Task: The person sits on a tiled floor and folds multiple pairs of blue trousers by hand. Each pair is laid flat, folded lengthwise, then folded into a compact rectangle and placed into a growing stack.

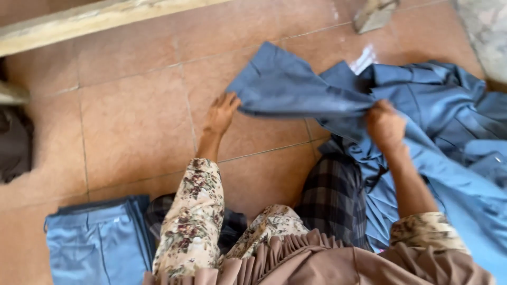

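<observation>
A blue garment (pixel 296 87) lies spread over the tiled floor (pixel 132 121) in front of me. My left hand (pixel 222 112) pinches its near left edge against the tiles. My right hand (pixel 385 124) is closed on a bunched fold of the same cloth at its right side, where it runs into a heap of blue garments (pixel 454 121). Both of my arms wear floral sleeves. A dark checked cloth (pixel 332 195) covers my lap below the right hand.
A folded stack of blue trousers (pixel 97 240) rests on the floor at the lower left. A pale raised ledge (pixel 95 18) runs along the top left. A dark object (pixel 15 142) sits at the left edge, and a small grey object (pixel 374 13) at the top.
</observation>
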